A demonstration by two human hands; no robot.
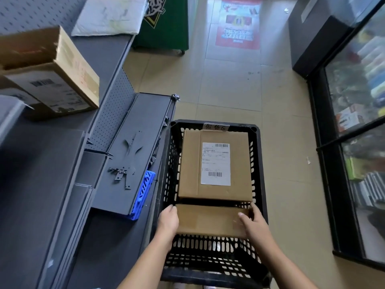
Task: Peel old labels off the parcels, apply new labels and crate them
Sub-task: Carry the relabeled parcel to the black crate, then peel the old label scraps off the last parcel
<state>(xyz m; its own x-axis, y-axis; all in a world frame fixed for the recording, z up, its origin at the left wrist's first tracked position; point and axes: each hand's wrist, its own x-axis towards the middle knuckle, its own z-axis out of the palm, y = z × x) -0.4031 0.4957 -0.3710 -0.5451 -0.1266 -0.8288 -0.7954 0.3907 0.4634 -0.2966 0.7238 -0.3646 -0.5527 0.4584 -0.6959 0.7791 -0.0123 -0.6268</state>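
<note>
A black slotted crate [257,147] stands on the tiled floor. Inside it, at the far end, lies a brown cardboard parcel [191,167] with a white barcode label [215,163] on top. A second, smaller brown parcel [208,221] sits inside the crate's near half, right behind the first. My left hand [167,222] grips its left end and my right hand [253,223] grips its right end, thumb on top. This parcel's upper face shows no label.
A dark grey metal shelf unit [52,174] runs along the left, carrying an open cardboard box [62,80], a white padded mailer [110,16] and loose brackets [125,176]. A blue plastic piece [143,195] sits by the crate. Glass display cabinets [358,122] line the right.
</note>
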